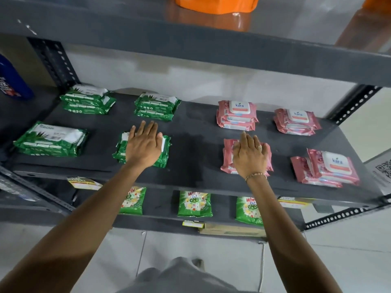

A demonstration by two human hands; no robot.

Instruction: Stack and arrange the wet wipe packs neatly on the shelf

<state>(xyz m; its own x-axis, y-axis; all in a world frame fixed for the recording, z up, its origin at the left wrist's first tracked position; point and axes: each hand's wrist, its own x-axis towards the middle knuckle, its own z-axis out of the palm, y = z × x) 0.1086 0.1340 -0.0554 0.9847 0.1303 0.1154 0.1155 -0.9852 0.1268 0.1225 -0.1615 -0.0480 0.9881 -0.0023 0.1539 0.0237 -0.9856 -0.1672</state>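
Green wet wipe packs lie in small stacks on the left half of the dark grey shelf (194, 132), pink packs on the right half. My left hand (143, 144) lies flat, fingers together, on top of the front green stack (166, 151). My right hand (249, 155) rests flat on the front pink stack (227, 157). Other green stacks sit at the front left (50, 140), back left (88, 99) and back middle (156, 105). Pink stacks sit at the back (237, 115), back right (296, 121) and front right (325, 168); that front right one is skewed.
A shelf board (211, 47) hangs close overhead with an orange item (215, 5) on it. Green detergent pouches (194, 204) stand on the shelf below. A blue bottle (12, 79) is at the far left. Slotted uprights (355, 102) frame the sides.
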